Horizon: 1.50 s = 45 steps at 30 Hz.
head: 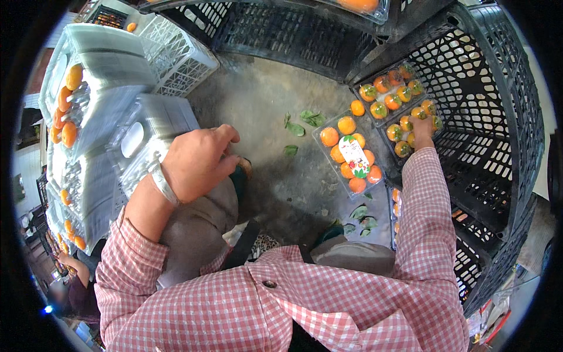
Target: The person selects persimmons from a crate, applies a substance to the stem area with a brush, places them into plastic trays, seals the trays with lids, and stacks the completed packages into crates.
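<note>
My right hand (pixel 422 130) reaches down into a black plastic crate (pixel 466 83) lying on its side, its fingers on orange fruits with green calyxes in a plastic tray (pixel 398 125); whether it grips one is hidden. Behind that stands another tray of such fruits (pixel 393 101). A clear clamshell box of orange fruits (pixel 357 178), with a printed label (pixel 353 155) on its lid, lies at the crate's mouth, a loose orange fruit (pixel 357 108) beside it. My left hand (pixel 200 160) hangs over my knee, fingers curled, near stacked clear plastic clamshells (pixel 169 115); no object shows in it.
Tall stacks of clear clamshells (pixel 110 44) with orange fruits on them stand at left, by a white plastic crate (pixel 180 57). More black crates (pixel 281 35) are ahead. Green leaves (pixel 294 129) lie on the concrete floor (pixel 264 88). Another person's arm (pixel 79 268) shows at lower left.
</note>
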Motion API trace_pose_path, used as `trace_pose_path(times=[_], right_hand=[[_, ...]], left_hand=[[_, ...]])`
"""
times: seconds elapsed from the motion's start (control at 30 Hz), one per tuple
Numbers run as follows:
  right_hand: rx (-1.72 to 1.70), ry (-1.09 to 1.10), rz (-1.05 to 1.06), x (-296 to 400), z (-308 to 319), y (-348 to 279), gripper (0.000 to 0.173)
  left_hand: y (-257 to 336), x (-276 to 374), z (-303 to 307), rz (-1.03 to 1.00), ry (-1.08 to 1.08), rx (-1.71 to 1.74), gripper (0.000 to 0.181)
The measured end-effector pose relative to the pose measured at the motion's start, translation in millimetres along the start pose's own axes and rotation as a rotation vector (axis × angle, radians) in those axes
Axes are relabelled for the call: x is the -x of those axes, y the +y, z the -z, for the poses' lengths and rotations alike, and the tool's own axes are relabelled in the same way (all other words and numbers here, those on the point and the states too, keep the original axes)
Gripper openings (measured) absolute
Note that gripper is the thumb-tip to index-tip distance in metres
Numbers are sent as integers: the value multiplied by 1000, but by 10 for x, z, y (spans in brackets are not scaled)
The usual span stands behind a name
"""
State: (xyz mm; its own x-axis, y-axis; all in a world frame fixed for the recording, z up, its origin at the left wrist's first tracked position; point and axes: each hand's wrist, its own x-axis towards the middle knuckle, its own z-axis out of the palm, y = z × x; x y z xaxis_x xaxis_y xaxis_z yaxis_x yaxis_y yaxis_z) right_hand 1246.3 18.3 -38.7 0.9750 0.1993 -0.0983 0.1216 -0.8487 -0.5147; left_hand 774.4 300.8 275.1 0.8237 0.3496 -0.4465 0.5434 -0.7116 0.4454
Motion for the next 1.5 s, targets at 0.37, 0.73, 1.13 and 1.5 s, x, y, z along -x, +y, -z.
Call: trace_pose_path(times=[0.37, 0.73, 1.13, 1.5], right_hand=[[320, -768, 255, 1543, 8, -531, 94], [-209, -1216, -22, 2014, 96, -752, 36], [-1304, -716, -405, 1375, 503, -392, 41], [-1096, -249, -450, 15, 16, -804, 38]], left_hand=[[-7, 91, -29, -51, 70, -44, 27], [-44, 228, 18, -3, 36, -54, 27], [-16, 172, 36, -18, 1, -32, 29], [-124, 82, 26, 18, -30, -3, 28]])
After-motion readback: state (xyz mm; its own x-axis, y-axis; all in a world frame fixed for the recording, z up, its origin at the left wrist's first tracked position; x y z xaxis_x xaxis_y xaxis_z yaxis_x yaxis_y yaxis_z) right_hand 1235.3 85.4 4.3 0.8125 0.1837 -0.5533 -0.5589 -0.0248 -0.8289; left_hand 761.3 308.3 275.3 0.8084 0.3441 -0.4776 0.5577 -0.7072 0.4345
